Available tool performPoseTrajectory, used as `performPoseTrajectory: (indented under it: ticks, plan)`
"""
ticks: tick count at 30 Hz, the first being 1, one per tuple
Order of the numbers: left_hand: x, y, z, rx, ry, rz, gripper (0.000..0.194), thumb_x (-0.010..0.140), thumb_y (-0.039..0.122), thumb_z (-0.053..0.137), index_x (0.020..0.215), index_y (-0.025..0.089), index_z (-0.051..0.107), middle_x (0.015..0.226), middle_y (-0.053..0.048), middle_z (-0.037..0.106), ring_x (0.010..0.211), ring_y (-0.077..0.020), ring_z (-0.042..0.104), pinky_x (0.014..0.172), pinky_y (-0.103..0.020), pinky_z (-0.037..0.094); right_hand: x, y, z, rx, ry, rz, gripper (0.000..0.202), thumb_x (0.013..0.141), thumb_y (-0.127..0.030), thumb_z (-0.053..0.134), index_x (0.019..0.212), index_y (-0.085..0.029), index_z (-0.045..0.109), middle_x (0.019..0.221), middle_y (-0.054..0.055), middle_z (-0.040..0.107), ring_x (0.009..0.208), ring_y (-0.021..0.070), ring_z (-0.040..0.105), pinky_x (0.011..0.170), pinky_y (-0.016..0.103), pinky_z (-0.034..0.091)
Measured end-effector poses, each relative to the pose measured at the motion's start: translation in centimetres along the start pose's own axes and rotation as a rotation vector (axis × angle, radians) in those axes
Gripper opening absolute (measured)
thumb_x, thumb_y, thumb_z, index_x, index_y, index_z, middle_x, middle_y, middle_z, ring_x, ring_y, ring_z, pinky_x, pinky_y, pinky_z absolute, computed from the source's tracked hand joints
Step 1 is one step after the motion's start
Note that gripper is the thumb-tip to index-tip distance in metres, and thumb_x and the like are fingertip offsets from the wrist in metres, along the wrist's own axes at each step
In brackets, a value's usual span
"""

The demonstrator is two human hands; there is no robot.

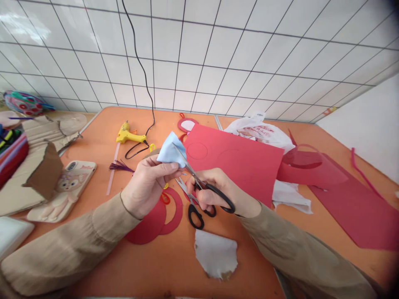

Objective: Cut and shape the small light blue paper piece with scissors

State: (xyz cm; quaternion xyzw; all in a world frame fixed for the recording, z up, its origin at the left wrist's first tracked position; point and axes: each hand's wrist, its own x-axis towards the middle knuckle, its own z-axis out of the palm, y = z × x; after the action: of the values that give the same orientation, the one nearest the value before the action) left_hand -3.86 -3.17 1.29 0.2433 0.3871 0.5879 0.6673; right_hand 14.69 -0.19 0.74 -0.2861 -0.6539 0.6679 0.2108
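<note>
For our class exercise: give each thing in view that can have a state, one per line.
Light-blue fabric piece, pinched in left hand
Scissors in right hand, blade against fabric, opening unclear
Second scissors, lying flat, partly hidden
Yellow glue gun, on its side, cord attached
Cased phone, back facing up
White plastic bag, crumpled
Cardboard, bent
Middle red sheet, marked with a circle

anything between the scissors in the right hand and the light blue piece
Nothing visible: the blades of the scissors in the right hand overlap the light blue piece. The thumb of the left hand is close beside them, not in between.
</note>
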Motion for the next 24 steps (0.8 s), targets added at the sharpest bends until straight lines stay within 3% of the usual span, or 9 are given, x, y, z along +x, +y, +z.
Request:
performPoseTrajectory:
  ticks: [15, 24]
  plan:
    - [0.00, -0.01, 0.05, -0.003, 0.007, 0.003, 0.012, 0.059, 0.008, 0.082, 0.066, 0.011, 0.073, 0.069, -0.005, 0.072, 0.064, -0.0133, 0.066, 0.064, -0.023, 0.054, 0.09, -0.11, 0.11, 0.018, -0.005, 0.022, 0.042, 0.071, -0.050, 0.079, 0.076, -0.014, 0.059, 0.059, -0.003, 0.054, 0.048, 0.0090, 0.053, 0.042, 0.018, 0.045]
    - [-0.03, 0.03, 0.02, 0.012, 0.006, 0.010, 0.012, 0.059, 0.008, 0.082, 0.065, 0.012, 0.073, 0.069, -0.005, 0.072, 0.065, -0.0137, 0.065, 0.064, -0.024, 0.054, 0.00, -0.17, 0.00, -0.001, -0.004, 0.017, 0.049, 0.070, -0.058, 0.078, 0.075, -0.014, 0.059, 0.058, -0.004, 0.052, 0.048, 0.0087, 0.052, 0.042, 0.018, 0.045]
